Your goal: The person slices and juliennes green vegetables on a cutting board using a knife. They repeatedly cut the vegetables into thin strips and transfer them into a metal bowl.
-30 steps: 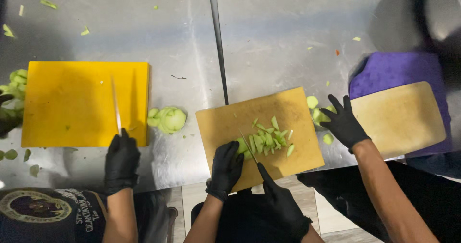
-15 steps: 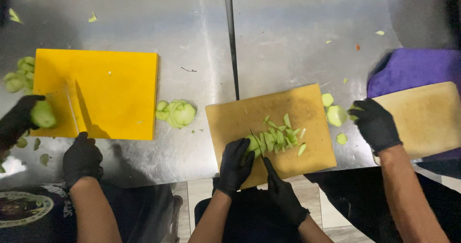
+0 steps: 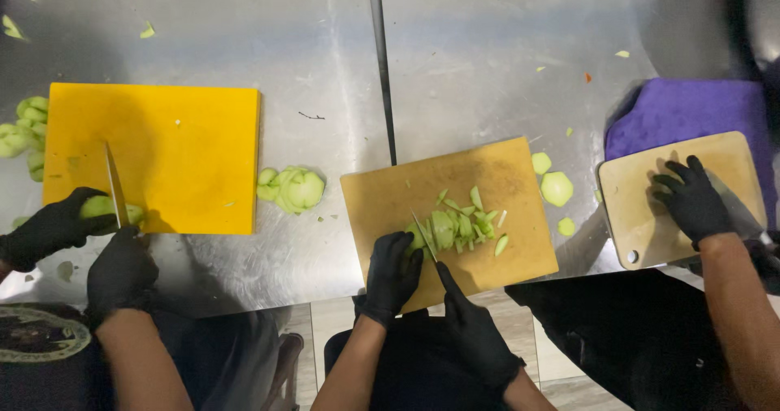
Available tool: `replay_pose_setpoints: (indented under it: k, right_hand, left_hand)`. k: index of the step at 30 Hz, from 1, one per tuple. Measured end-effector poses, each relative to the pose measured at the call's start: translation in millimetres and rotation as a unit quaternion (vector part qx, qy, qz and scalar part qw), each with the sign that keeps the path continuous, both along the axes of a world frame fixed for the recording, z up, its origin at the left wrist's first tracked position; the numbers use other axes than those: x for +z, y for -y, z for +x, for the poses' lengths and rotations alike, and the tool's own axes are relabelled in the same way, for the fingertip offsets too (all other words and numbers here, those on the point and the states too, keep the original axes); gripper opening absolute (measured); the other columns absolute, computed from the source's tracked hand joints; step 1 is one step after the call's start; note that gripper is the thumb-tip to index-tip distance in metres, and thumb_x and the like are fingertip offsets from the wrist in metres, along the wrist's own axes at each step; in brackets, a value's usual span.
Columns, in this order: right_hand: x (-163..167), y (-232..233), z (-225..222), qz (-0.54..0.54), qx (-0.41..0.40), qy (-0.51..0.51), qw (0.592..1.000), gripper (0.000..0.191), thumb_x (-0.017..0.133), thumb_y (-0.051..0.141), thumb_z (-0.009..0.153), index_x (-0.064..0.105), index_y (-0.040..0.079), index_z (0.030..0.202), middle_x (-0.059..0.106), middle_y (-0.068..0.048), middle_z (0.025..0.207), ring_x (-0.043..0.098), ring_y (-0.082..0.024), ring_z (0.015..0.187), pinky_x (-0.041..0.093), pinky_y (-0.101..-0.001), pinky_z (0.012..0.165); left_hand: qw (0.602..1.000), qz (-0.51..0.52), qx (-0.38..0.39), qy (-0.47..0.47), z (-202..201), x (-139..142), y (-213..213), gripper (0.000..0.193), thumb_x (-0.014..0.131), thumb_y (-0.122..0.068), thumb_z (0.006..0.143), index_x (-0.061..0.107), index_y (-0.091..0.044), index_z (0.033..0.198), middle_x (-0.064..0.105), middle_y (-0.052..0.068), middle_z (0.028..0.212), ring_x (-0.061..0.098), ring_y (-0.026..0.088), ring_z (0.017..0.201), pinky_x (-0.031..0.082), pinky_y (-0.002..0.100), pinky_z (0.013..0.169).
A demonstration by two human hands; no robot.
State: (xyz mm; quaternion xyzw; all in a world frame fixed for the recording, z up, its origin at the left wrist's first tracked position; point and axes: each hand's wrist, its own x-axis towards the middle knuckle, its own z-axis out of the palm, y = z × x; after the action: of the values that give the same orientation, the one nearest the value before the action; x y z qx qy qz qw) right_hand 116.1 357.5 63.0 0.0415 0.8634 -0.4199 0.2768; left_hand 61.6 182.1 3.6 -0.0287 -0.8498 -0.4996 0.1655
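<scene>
My left hand (image 3: 392, 270), in a black glove, presses down on a pale green vegetable (image 3: 422, 236) at the near edge of a tan cutting board (image 3: 496, 167). My right hand (image 3: 471, 323), also gloved, grips a knife (image 3: 424, 235) whose blade rests against the vegetable right beside my left fingers. Several cut green slices (image 3: 465, 222) lie on the board just right of the blade.
On the left, a co-worker's gloved hands (image 3: 122, 269) cut a green piece (image 3: 99, 207) on a yellow board (image 3: 187, 151). On the right, another co-worker's hand (image 3: 691, 200) rests on a light wooden board (image 3: 642, 224) over a purple cloth (image 3: 691, 110). Green slices (image 3: 294, 188) and scraps lie on the steel table (image 3: 487, 54).
The left co-worker brought a green piece to the yellow board's near edge and set a knife on it. The right co-worker's hand moved onto the light board. My hands stayed at the slices.
</scene>
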Motion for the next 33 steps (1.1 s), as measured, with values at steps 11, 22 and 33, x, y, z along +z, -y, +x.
replay_pose_setpoints:
  k: [11, 22, 33]
  right_hand:
    - [-18.2, -22.8, 7.3, -0.08, -0.089, 0.029, 0.992, 0.059, 0.048, 0.021, 0.105, 0.033, 0.028, 0.162, 0.057, -0.014, 0.066, 0.052, -0.017, 0.055, 0.047, -0.0358, 0.055]
    - [26.5, 6.2, 0.3, 0.004, -0.015, 0.008, 1.0, 0.064, 0.048, 0.02, 0.103, 0.026, 0.035, 0.161, 0.061, -0.022, 0.066, 0.069, -0.021, 0.058, 0.052, -0.0362, 0.06]
    - [-32.8, -8.3, -6.1, -0.102, 0.015, -0.113, 0.988, 0.063, 0.046, 0.016, 0.104, 0.025, 0.025, 0.162, 0.071, -0.025, 0.102, 0.066, -0.024, 0.062, 0.053, -0.0378, 0.062]
  left_hand:
    - [1.0, 0.014, -0.002, 0.016, 0.4, 7.6, 1.3, 0.039, 0.078, -0.007, 0.086, 0.063, -0.005, 0.122, 0.064, 0.02, 0.119, 0.062, 0.04, 0.11, 0.054, 0.046, 0.09]
    - [0.999, 0.036, -0.003, -0.008, 1.6, 4.6, 1.6, 0.037, 0.076, -0.004, 0.087, 0.061, -0.004, 0.121, 0.064, 0.02, 0.117, 0.063, 0.041, 0.109, 0.054, 0.046, 0.091]
    - [0.999, 0.033, -0.006, -0.02, 4.7, -6.0, 4.1, 0.033, 0.069, 0.002, 0.09, 0.059, -0.003, 0.121, 0.064, 0.02, 0.119, 0.061, 0.042, 0.113, 0.052, 0.046, 0.096]
